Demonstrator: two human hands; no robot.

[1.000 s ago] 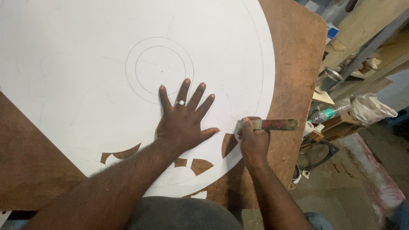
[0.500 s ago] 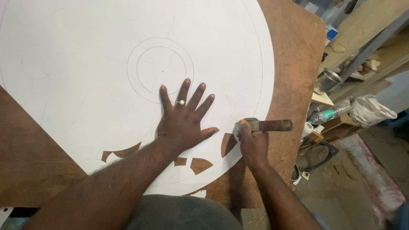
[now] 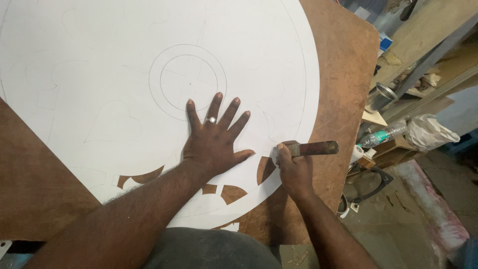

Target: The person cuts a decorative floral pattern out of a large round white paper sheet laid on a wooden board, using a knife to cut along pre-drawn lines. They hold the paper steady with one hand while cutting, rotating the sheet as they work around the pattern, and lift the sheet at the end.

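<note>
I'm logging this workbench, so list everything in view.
White sheet: one, round, with pencilled circles and shapes and cut-out gaps near its lower edge, lying on the board.
Brown board: one, under the sheet.
Cutting tool: one, reddish-brown handle, at the sheet's right edge.
Metal cup: one, silver, on the shelf at right.
Plastic bottle: one, clear, lying at right.
White bag: one, beside the bottle.
Ring: one, silver, on a left finger.
Left hand: flat on the sheet, fingers spread.
Right hand: gripping the tool.
</note>
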